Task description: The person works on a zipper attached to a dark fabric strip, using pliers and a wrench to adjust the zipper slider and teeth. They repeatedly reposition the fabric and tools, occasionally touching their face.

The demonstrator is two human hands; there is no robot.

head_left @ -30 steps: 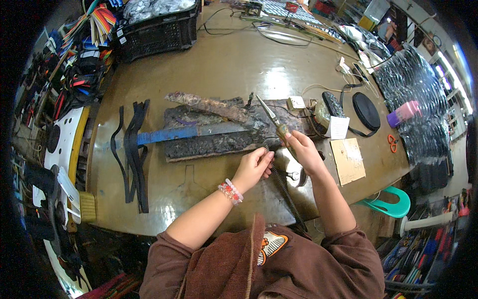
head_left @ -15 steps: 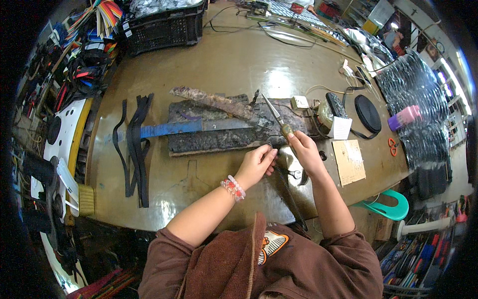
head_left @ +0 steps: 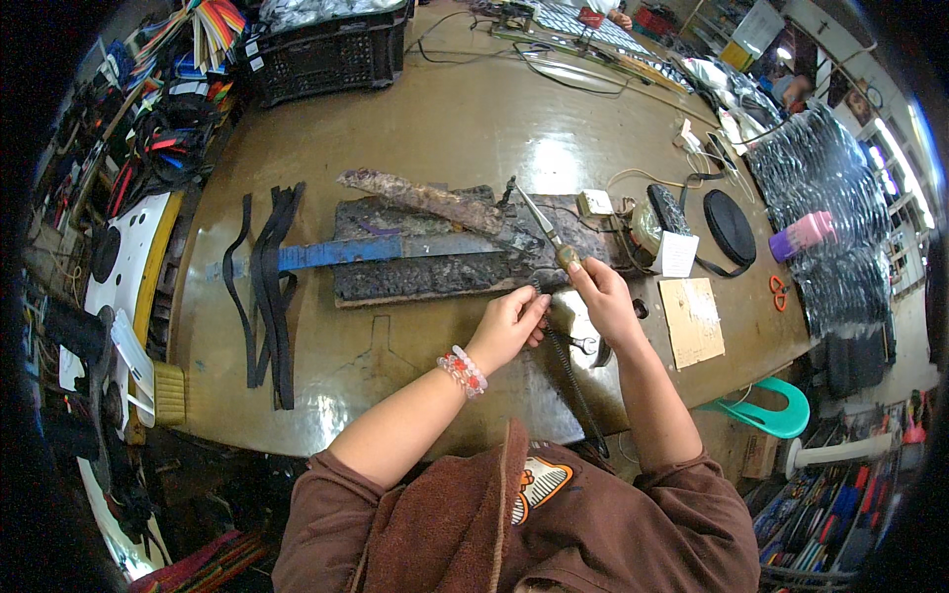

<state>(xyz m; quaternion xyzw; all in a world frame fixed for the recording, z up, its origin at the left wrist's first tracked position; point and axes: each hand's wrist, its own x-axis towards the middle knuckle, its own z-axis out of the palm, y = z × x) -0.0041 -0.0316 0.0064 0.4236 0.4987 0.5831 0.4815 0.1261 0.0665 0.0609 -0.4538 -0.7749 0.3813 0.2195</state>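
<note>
My right hand (head_left: pixel 599 296) grips the handle of a thin metal-tipped tool (head_left: pixel 539 225) whose shaft slants up and to the left over a charred dark work board (head_left: pixel 425 277). My left hand (head_left: pixel 512 324) pinches a small dark piece at the board's front edge, just left of the right hand. A beaded bracelet (head_left: pixel 464 371) sits on the left wrist. A blue strap (head_left: pixel 326 254) lies along the board, and a rough brown strip (head_left: pixel 420 196) rests on its far side.
Black straps (head_left: pixel 269 287) lie on the brown table at the left. A black crate (head_left: pixel 331 54) stands at the back. A round black disc (head_left: pixel 730 227), cardboard piece (head_left: pixel 690 321), red scissors (head_left: pixel 781 293) and stacked black material (head_left: pixel 820 188) are at the right. A coiled black cord (head_left: pixel 571 366) runs toward me.
The view has shifted slightly. Both hands stay at the board's front right, with the tool's tip still angled up and left over the board.
</note>
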